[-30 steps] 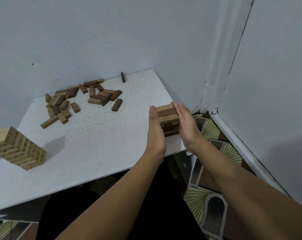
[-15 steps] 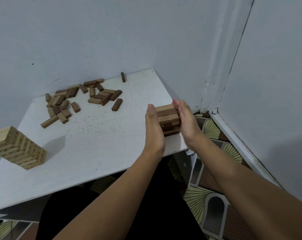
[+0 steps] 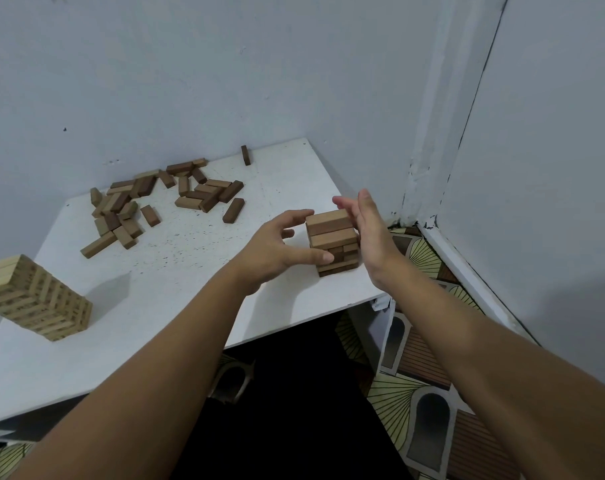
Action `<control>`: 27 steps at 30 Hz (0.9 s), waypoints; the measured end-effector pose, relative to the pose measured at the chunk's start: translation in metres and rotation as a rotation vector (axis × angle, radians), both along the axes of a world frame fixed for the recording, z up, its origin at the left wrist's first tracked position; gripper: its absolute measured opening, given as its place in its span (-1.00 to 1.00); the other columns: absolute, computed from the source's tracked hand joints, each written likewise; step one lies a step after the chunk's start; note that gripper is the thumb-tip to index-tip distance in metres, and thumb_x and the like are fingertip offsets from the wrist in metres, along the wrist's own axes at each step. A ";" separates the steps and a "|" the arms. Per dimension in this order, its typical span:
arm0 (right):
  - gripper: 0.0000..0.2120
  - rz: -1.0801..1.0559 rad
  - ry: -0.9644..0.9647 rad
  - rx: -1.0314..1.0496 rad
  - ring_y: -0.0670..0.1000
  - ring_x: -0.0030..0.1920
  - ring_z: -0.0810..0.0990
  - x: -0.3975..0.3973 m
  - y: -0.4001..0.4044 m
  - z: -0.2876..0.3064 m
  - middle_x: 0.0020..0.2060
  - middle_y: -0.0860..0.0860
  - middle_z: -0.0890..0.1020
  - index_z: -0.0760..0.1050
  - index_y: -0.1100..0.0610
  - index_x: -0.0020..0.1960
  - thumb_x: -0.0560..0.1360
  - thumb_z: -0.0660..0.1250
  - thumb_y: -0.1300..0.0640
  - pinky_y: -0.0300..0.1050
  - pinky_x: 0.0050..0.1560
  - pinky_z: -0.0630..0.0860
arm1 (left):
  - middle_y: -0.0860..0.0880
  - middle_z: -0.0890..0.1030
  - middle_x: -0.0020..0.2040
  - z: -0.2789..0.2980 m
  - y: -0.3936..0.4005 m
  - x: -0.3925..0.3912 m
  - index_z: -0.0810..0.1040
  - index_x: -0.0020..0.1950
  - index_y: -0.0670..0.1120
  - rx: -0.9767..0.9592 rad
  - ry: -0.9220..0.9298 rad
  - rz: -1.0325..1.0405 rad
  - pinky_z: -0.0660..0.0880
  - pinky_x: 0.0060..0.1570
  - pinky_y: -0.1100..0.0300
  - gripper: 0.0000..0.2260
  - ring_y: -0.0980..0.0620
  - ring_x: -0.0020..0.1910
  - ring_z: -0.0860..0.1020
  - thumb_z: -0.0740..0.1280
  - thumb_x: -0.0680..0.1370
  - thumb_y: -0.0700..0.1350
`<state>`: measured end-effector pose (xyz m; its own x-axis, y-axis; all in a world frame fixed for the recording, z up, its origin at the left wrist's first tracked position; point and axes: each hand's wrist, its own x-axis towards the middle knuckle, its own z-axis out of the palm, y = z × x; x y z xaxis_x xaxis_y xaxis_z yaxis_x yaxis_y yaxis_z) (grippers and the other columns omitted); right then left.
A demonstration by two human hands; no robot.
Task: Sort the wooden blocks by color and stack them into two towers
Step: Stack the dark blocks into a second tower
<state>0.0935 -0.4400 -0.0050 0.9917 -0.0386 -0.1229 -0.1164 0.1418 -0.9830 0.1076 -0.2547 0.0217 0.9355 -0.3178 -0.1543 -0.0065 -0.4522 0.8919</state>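
A short tower of brown blocks point(image 3: 332, 233) stands near the right front corner of the white table point(image 3: 176, 282). My left hand point(image 3: 276, 251) sits just left of it, fingers loosely spread, its thumb touching the tower's lower left side. My right hand point(image 3: 366, 226) is flat and straight along the tower's right side, close to it or touching it. A taller tower of light blocks point(image 3: 34, 299) stands at the table's left front. Several loose brown and tan blocks point(image 3: 155, 202) lie scattered at the back left of the table.
One dark block point(image 3: 246, 155) lies alone at the table's back edge by the wall. Grey walls close in behind and to the right. The table's front edge runs just below the brown tower, with patterned floor point(image 3: 432, 393) beyond.
Both hands pressed flat against the brown tower's two sides before. Now my left hand has drawn back and loosened, leaving only the thumb on it, and my right hand has eased slightly upward.
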 end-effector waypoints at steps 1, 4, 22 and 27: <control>-0.38 0.001 0.011 0.004 -0.04 0.40 0.48 0.000 0.001 0.001 0.40 -0.09 0.50 0.48 -0.14 0.41 0.65 -0.15 -0.39 0.04 0.37 0.44 | 0.21 0.53 0.37 -0.001 -0.001 0.001 0.53 0.41 0.19 -0.004 -0.004 0.008 0.40 0.43 -0.05 -0.22 0.04 0.41 0.41 0.68 0.21 0.11; -0.46 -0.019 0.035 -0.017 0.02 0.18 0.62 0.002 0.003 0.002 0.18 -0.06 0.62 0.53 -0.12 0.32 0.69 -0.12 -0.31 -0.01 0.19 0.56 | 0.20 0.58 0.31 -0.005 -0.002 0.002 0.58 0.33 0.18 -0.028 -0.031 0.021 0.42 0.39 -0.01 -0.33 0.06 0.38 0.44 0.68 0.24 0.08; -0.54 -0.028 0.009 -0.068 0.11 0.22 0.59 0.006 0.006 -0.004 0.20 0.02 0.59 0.52 -0.16 0.22 0.58 -0.02 -0.34 0.12 0.25 0.57 | 0.04 0.62 0.32 -0.015 -0.001 0.004 0.49 0.44 0.14 -0.162 0.046 0.019 0.51 0.37 -0.15 -0.16 -0.04 0.33 0.58 0.73 0.21 0.08; -0.51 -0.064 -0.016 -0.019 -0.02 0.46 0.40 0.000 0.004 -0.007 0.43 -0.03 0.46 0.38 -0.13 0.48 0.71 -0.08 -0.27 0.20 0.56 0.25 | 0.06 0.33 0.60 -0.009 -0.013 -0.015 0.21 0.65 0.13 -0.252 0.069 0.212 0.26 0.53 -0.04 -0.05 0.03 0.57 0.31 0.43 0.38 0.47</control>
<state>0.0939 -0.4355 -0.0115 0.9890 -0.1040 -0.1054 -0.0915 0.1300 -0.9873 0.0928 -0.2677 0.0132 0.9750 -0.1537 -0.1605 0.1281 -0.2019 0.9710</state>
